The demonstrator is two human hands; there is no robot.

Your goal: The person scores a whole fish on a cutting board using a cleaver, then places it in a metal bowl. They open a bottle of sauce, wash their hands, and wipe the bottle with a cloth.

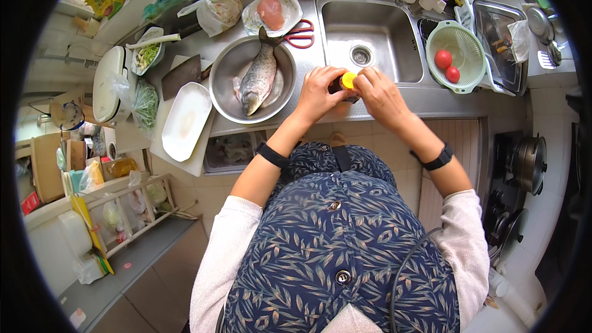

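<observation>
My left hand (322, 91) is closed around a dark bottle with a yellow cap (348, 80), at the front edge of the sink. The fingers of my right hand (377, 95) are on the cap's right side. Left of my hands, a whole fish (260, 76) lies in a round steel basin (216, 97), its tail over the far rim. Red-handled scissors (300, 41) lie beside the basin, near a plate (296, 8) with a piece of raw meat (271, 12). A white rectangular dish (186, 122) rests on a cutting board, with a cleaver (181, 76) behind it.
The steel sink (370, 39) lies just beyond my hands. A pale green colander (478, 46) with two tomatoes stands on its right. Far left are a dish of cut greens (147, 55) and a bag of green vegetables (145, 106). Pots stand on the stove (499, 166) at the right.
</observation>
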